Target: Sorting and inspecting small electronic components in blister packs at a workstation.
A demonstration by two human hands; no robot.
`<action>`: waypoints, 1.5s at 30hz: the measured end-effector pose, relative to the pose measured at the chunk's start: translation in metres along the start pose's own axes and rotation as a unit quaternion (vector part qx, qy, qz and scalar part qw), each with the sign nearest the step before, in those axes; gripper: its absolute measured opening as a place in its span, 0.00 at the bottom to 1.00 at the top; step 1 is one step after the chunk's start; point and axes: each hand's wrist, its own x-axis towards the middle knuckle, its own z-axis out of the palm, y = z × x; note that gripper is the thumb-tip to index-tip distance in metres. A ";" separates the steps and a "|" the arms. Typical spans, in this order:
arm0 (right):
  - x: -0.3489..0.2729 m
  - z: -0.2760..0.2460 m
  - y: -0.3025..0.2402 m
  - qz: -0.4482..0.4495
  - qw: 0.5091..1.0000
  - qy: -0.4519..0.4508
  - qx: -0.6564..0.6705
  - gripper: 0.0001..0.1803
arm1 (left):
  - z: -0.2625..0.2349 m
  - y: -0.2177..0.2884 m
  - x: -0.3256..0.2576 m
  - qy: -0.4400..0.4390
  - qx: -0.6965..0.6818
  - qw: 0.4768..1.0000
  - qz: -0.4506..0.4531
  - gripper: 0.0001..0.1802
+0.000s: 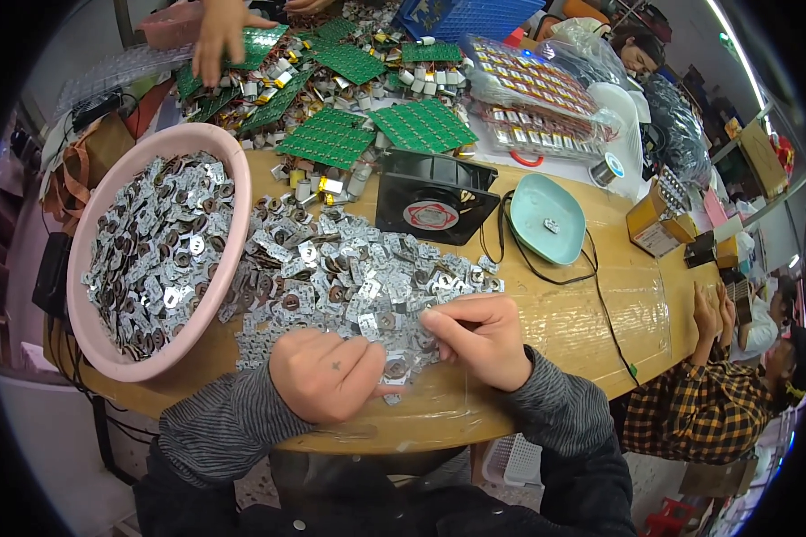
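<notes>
Small silvery metal pieces (358,277) lie heaped on the table.

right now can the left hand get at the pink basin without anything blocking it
Probably yes: the left hand rests on the table just right of the pink basin, with only loose small metal parts lying between them.

wooden table (636,313), ceiling strip light (734,45)

round wooden table (640,313): pink basin (233,233) at nine o'clock, heap of small silver parts (349,273) centre, black fan (432,208) and teal dish (546,219) toward one, green circuit boards (331,139) at twelve.
</notes>
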 end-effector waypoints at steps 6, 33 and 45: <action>0.008 -0.004 0.016 -0.183 0.940 0.075 -0.279 0.05 | 0.002 0.000 -0.001 -0.032 -0.019 0.999 -0.032 0.19; -0.012 -0.001 -0.002 -0.505 0.790 -0.012 -0.348 0.21 | 0.000 0.009 0.001 -0.082 -0.256 0.956 -0.119 0.18; -0.010 -0.003 -0.004 -0.533 0.764 -0.013 -0.364 0.19 | 0.002 0.012 0.000 -0.060 -0.245 0.960 -0.123 0.17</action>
